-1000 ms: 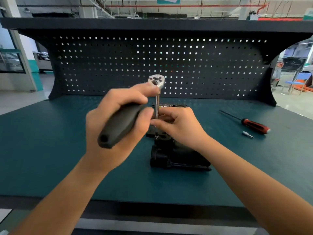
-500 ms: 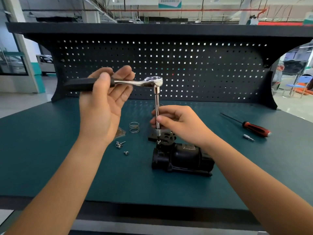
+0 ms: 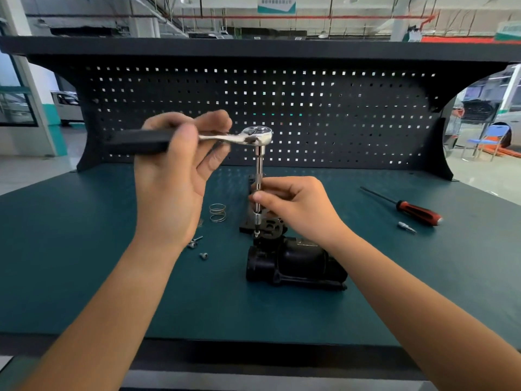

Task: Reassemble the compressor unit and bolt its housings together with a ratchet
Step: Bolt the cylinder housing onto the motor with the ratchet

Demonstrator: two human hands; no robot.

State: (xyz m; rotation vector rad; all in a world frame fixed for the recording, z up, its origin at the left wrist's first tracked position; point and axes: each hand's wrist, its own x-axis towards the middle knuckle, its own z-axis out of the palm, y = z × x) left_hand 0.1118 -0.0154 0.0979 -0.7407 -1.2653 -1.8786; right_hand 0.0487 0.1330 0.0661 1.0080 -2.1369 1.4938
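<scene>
Ratchet handle [image 3: 138, 141] now leftward, blurred, in left hand [image 3: 172, 190]; right hand [image 3: 298, 207] on extension [image 3: 258, 169].

A teal-topped workbench [image 3: 84, 277] is backed by a dark pegboard [image 3: 338, 108]. A black compressor unit [image 3: 296, 263] is laid near its middle, with a flat black part [image 3: 244, 221] just behind. A coil spring [image 3: 218, 212] and loose screws [image 3: 194, 243] are scattered to the left. A red-handled screwdriver [image 3: 417, 212] and a small bit [image 3: 406, 227] are set to the right.

Springs [image 3: 217, 212] and screws [image 3: 194, 242] lie just left of the compressor [image 3: 296, 261].
</scene>
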